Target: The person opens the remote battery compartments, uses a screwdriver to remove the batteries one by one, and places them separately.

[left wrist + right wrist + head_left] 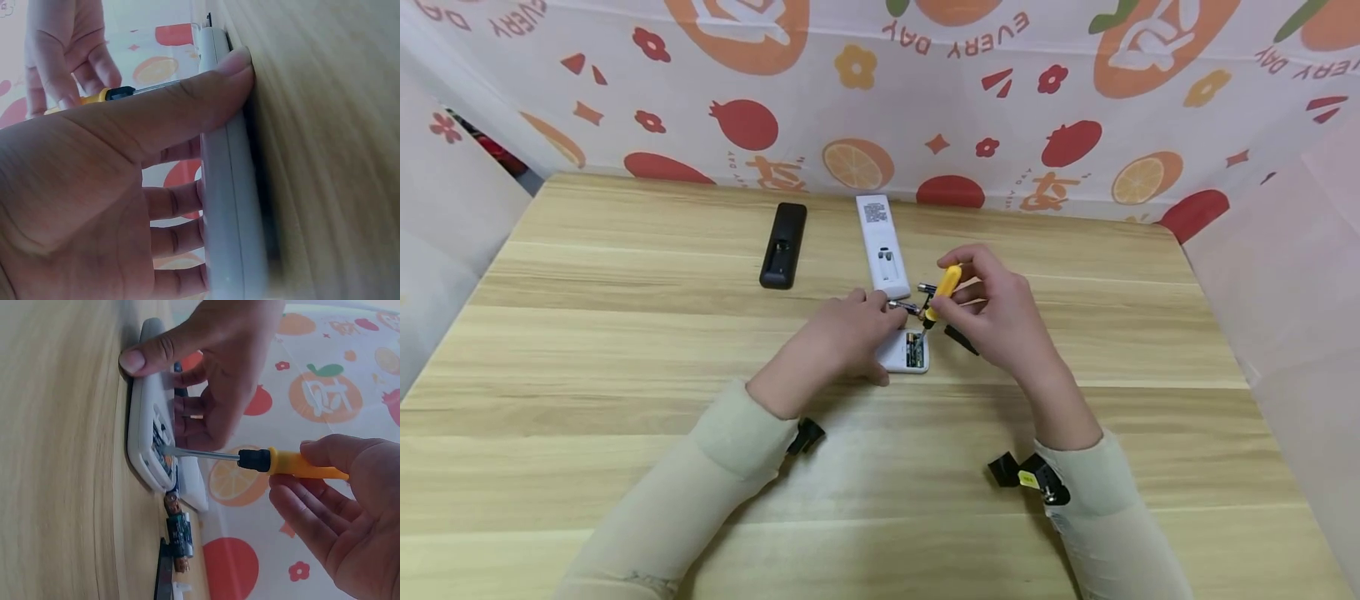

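Note:
A white remote control [892,360] lies on the table with its battery compartment facing up and batteries inside. My left hand [850,333] grips it by the sides, thumb on the near edge and fingers along the far one; that hand covers much of it. Between thumb and fingers, my right hand [1003,312] pinches the yellow handle of a screwdriver [950,282]. In the right wrist view, the metal shaft of the screwdriver [206,454] slants down and its tip is in the compartment, at the batteries. Loose batteries [181,536] lie just beyond the remote.
Behind my hands lies another white remote [874,229], its battery slot uncovered. A black remote [784,246] lies to its left, also with an uncovered slot. A small black piece [961,339] is under my right hand. A printed curtain [880,100] hangs along the table's far edge.

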Demonstrator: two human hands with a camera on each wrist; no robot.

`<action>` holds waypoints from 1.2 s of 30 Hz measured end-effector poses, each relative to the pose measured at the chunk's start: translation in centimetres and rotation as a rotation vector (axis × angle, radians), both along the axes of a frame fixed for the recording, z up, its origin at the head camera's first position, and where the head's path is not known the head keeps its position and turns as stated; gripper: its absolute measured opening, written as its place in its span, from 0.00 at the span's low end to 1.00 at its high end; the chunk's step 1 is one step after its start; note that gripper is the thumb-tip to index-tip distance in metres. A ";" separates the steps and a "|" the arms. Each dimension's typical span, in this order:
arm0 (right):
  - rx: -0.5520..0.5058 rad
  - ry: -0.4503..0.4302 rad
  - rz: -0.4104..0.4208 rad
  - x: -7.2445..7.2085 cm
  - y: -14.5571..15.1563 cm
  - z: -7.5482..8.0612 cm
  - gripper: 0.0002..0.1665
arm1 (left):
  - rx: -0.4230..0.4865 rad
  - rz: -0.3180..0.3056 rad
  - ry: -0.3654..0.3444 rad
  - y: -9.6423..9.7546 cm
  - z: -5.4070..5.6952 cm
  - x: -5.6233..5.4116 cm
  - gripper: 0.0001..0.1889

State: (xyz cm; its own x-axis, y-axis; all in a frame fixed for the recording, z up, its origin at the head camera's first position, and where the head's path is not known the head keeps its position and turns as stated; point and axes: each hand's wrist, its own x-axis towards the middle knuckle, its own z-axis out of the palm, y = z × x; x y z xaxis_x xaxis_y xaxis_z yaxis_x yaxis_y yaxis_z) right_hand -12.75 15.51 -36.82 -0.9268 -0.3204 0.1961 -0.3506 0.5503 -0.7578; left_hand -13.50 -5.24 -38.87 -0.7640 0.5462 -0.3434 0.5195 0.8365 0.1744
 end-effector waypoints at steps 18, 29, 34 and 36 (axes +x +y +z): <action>0.072 0.109 0.271 1.2 -2.0 0.3 0.19 | 0.003 0.001 -0.072 -0.1 0.3 -0.1 0.45; 0.102 0.177 0.367 1.4 -2.8 -0.3 0.22 | 0.007 0.063 -0.201 -0.7 0.3 -0.1 0.47; 0.120 0.195 0.351 1.4 -2.8 -0.4 0.20 | 0.000 0.092 -0.202 -0.5 0.1 -0.2 0.46; 0.117 0.188 0.332 1.4 -2.7 -0.4 0.19 | -0.006 0.100 -0.197 -0.5 0.0 -0.2 0.48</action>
